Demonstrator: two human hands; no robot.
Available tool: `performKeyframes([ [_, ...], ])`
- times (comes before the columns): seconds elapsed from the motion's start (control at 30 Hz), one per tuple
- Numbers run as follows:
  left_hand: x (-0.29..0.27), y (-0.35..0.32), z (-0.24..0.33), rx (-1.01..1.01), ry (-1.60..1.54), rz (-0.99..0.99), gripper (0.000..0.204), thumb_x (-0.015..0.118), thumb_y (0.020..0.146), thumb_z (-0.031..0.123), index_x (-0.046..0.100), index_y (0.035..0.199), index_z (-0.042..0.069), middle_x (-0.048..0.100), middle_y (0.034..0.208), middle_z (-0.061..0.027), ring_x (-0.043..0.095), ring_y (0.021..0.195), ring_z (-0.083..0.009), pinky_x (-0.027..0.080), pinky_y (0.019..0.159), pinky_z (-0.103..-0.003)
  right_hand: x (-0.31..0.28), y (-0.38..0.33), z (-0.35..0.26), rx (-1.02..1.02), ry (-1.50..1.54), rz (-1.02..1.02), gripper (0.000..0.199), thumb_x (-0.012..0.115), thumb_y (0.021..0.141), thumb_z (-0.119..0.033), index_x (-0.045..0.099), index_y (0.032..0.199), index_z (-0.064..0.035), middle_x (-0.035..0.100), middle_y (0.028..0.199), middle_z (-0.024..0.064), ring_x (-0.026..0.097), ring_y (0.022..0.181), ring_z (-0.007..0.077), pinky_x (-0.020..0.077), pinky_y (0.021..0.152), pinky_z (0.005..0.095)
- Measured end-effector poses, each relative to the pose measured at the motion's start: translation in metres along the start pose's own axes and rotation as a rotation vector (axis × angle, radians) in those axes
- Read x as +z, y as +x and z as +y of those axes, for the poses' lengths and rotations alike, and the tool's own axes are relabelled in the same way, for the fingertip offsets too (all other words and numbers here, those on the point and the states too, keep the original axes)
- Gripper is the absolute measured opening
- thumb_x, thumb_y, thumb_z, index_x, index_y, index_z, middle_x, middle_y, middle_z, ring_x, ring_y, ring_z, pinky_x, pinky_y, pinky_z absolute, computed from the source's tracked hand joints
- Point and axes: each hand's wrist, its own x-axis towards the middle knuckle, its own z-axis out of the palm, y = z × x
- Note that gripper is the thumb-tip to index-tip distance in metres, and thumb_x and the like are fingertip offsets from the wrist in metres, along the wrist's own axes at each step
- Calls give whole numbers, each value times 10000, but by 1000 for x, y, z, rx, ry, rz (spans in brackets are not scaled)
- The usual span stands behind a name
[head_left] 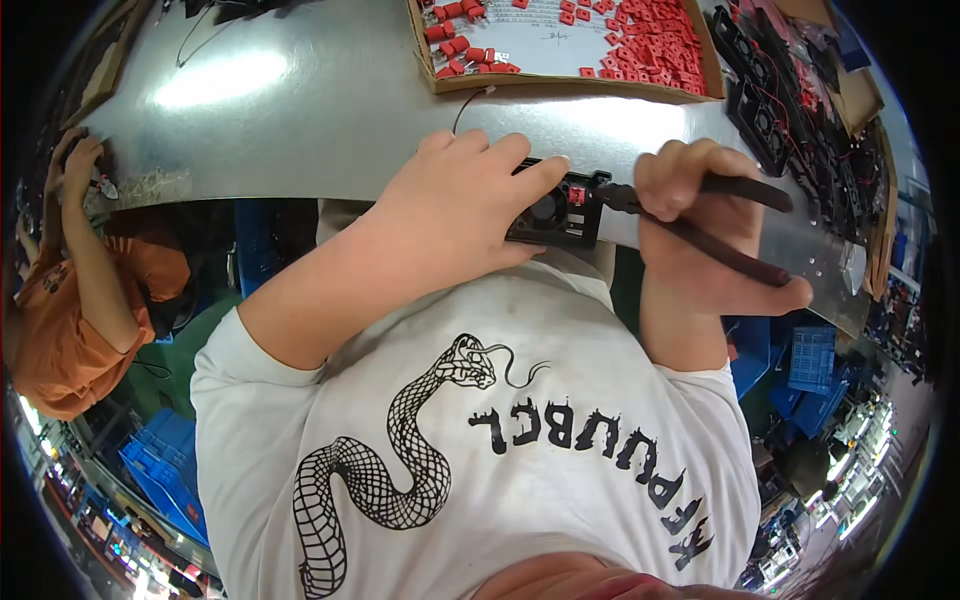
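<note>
Spanning the upper frame, the grey metal table (pixel 330 110) carries a shallow cardboard tray (pixel 570 88) of small red parts along its far edge. Near edge, centre: small black cooling fan (pixel 552 212). Left hand (pixel 455 205) rests on the fan's left side, fingers (pixel 530 175) spread over its top and pressing it down. Right hand (pixel 700 235) just beside it, fingers curled shut around dark-handled pliers (pixel 720 215); pliers' tip meets the red piece (pixel 577 192) on the fan's right edge.
</note>
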Motion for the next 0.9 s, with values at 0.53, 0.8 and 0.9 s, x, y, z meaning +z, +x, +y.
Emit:
performKeyframes([
  [0.53,2,-2,2,-11,8,28,669,812,780,395,588,1364,158,600,1055,-73,608,971,-274,458,843,-414,9,4,21,-11,-102,-74,1413,464,587,-1062,487,1327,141,598,1023,150,567,892,195,462,788,329],
  [0.8,4,-1,1,12,9,75,669,815,773,398,595,1357,155,601,1035,-63,613,946,-261,461,823,-404,11,-2,21,-8,-97,20,1297,493,623,-1032,490,1300,74,589,1097,149,561,894,207,459,781,346],
  [0.9,3,-1,0,4,16,62,676,818,770,396,594,1360,154,602,1035,-63,613,947,-261,461,822,-404,8,2,21,-18,-60,-46,1279,505,628,-1023,495,1296,68,596,1076,153,559,881,208,462,775,348],
])
